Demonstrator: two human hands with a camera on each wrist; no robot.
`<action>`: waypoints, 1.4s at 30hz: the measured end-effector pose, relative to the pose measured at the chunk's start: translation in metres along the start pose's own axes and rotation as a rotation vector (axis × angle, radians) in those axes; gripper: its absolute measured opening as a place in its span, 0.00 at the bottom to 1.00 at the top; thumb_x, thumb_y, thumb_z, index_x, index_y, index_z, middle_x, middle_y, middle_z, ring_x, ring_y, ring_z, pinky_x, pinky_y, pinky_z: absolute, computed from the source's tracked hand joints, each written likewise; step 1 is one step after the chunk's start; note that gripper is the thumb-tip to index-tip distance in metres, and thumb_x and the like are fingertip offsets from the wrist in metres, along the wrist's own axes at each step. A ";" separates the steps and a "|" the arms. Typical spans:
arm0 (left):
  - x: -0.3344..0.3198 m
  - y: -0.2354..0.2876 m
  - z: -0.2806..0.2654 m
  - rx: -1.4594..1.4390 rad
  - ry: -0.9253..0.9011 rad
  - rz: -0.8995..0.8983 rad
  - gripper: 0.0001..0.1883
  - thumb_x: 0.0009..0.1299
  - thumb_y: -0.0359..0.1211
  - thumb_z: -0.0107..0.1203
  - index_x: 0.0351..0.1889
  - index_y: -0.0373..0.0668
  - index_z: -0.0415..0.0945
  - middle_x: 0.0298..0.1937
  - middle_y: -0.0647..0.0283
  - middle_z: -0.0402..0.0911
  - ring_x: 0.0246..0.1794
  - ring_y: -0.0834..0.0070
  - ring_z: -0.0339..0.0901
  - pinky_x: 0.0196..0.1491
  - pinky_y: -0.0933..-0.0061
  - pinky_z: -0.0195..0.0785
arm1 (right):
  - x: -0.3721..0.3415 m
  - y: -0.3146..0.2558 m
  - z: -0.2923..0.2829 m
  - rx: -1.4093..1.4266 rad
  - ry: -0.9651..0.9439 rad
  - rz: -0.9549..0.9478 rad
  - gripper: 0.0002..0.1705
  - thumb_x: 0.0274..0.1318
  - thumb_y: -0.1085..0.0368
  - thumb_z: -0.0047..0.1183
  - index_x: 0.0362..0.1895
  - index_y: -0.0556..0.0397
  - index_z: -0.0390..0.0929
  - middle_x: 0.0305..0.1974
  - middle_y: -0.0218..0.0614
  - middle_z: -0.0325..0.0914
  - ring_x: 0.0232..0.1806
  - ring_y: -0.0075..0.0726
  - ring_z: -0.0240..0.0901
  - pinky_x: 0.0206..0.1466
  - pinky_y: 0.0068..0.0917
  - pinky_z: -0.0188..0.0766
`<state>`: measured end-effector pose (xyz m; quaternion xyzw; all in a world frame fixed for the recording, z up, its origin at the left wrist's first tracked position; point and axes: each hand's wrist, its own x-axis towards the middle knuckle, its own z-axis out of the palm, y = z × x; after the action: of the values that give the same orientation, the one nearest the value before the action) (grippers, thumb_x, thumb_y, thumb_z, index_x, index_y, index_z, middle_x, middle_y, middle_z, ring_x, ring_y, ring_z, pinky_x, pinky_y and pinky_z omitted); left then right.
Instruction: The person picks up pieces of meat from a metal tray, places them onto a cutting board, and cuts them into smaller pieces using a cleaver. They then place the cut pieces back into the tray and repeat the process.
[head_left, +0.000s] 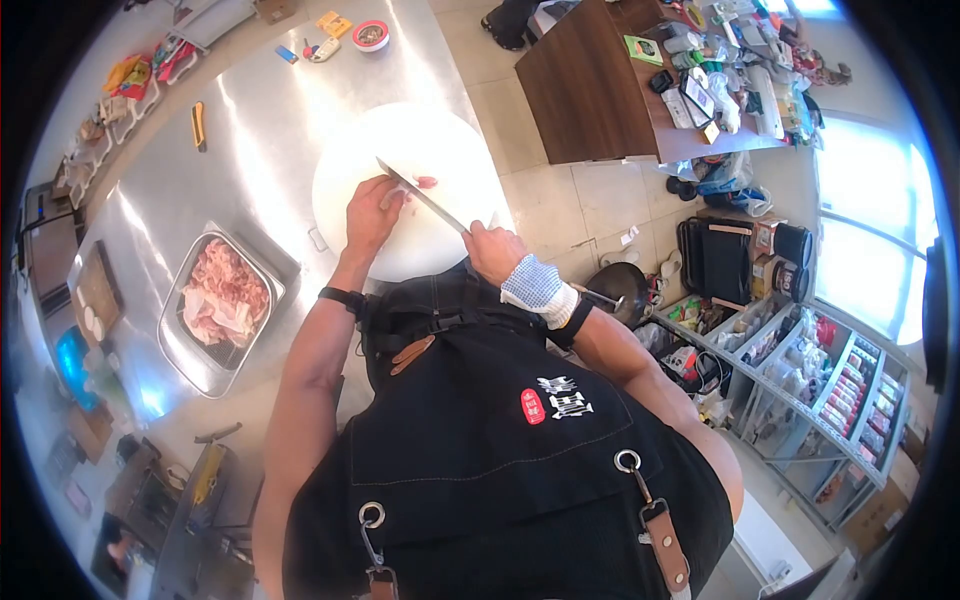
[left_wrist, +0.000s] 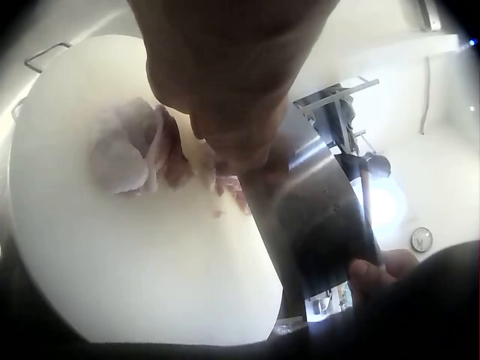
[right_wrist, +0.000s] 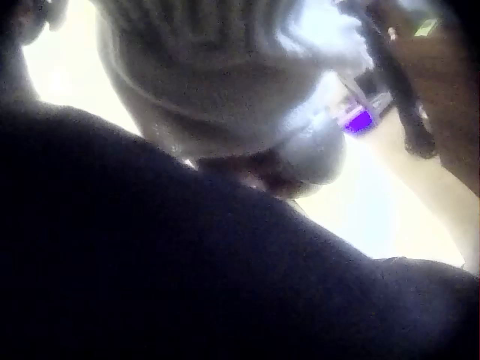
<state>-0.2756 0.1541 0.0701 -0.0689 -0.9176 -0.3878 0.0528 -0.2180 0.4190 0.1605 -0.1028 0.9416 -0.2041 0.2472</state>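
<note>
A cleaver (left_wrist: 315, 217) with a broad steel blade slants over a round white cutting board (head_left: 350, 150). My right hand (head_left: 495, 252), with a blue-and-white knit cuff (head_left: 535, 287) at its wrist, grips the handle. My left hand (head_left: 372, 215) has its fingertips bent down onto a pale piece of raw meat (head_left: 397, 196), holding it on the board right beside the blade. Small red scraps of meat (head_left: 427, 182) lie across the blade. In the left wrist view, a skin-covered meat piece (left_wrist: 124, 154) rests next to the hand. The right wrist view is mostly dark cloth and the cuff.
A steel tray (head_left: 232, 365) of raw meat stands left on the metal table (head_left: 250, 140). A yellow cutter knife (head_left: 198, 127), a red-rimmed bowl (head_left: 370, 36) and small packets lie farther back. A wooden cabinet (head_left: 570, 90) and shelves of goods (head_left: 790, 370) stand right.
</note>
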 end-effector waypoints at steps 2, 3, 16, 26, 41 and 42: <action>0.001 0.000 -0.001 0.005 -0.032 0.014 0.13 0.70 0.33 0.69 0.51 0.43 0.89 0.56 0.58 0.89 0.59 0.56 0.84 0.62 0.58 0.78 | -0.001 -0.003 0.000 -0.008 -0.005 0.002 0.19 0.82 0.52 0.46 0.46 0.58 0.73 0.26 0.60 0.83 0.33 0.77 0.83 0.41 0.67 0.80; 0.003 0.001 -0.001 0.007 -0.046 0.021 0.13 0.71 0.33 0.69 0.51 0.43 0.89 0.55 0.58 0.89 0.59 0.56 0.84 0.61 0.58 0.78 | 0.000 -0.005 -0.002 -0.013 -0.007 0.002 0.19 0.82 0.52 0.46 0.46 0.58 0.73 0.25 0.60 0.83 0.33 0.76 0.83 0.41 0.67 0.80; 0.017 -0.009 -0.010 -0.046 -0.110 0.000 0.13 0.70 0.36 0.71 0.49 0.42 0.90 0.52 0.56 0.91 0.56 0.53 0.85 0.59 0.56 0.80 | 0.079 -0.035 0.019 -0.058 0.021 -0.035 0.21 0.82 0.51 0.46 0.50 0.59 0.75 0.31 0.58 0.86 0.36 0.68 0.88 0.41 0.60 0.84; 0.014 0.003 -0.019 0.058 -0.181 0.008 0.15 0.69 0.37 0.70 0.53 0.51 0.89 0.51 0.62 0.86 0.56 0.58 0.83 0.59 0.56 0.79 | 0.073 -0.020 0.015 -0.027 -0.044 0.046 0.20 0.81 0.52 0.46 0.50 0.57 0.79 0.37 0.58 0.88 0.42 0.66 0.89 0.48 0.59 0.84; 0.017 -0.002 -0.024 -0.113 -0.312 -0.410 0.19 0.71 0.47 0.71 0.42 0.39 0.88 0.47 0.54 0.86 0.45 0.57 0.86 0.50 0.56 0.79 | 0.046 -0.002 0.003 0.022 0.022 0.039 0.22 0.82 0.49 0.47 0.43 0.56 0.77 0.29 0.61 0.84 0.37 0.75 0.85 0.46 0.65 0.81; 0.013 -0.003 -0.026 -0.085 -0.284 -0.418 0.19 0.71 0.47 0.71 0.42 0.38 0.88 0.48 0.54 0.86 0.45 0.57 0.87 0.49 0.57 0.79 | 0.042 -0.003 0.003 0.027 0.023 0.043 0.22 0.82 0.49 0.47 0.43 0.56 0.77 0.28 0.61 0.84 0.36 0.75 0.85 0.45 0.65 0.81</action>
<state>-0.2874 0.1347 0.0883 0.0662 -0.8931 -0.4149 -0.1610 -0.2523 0.4034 0.1415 -0.0766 0.9436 -0.2125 0.2420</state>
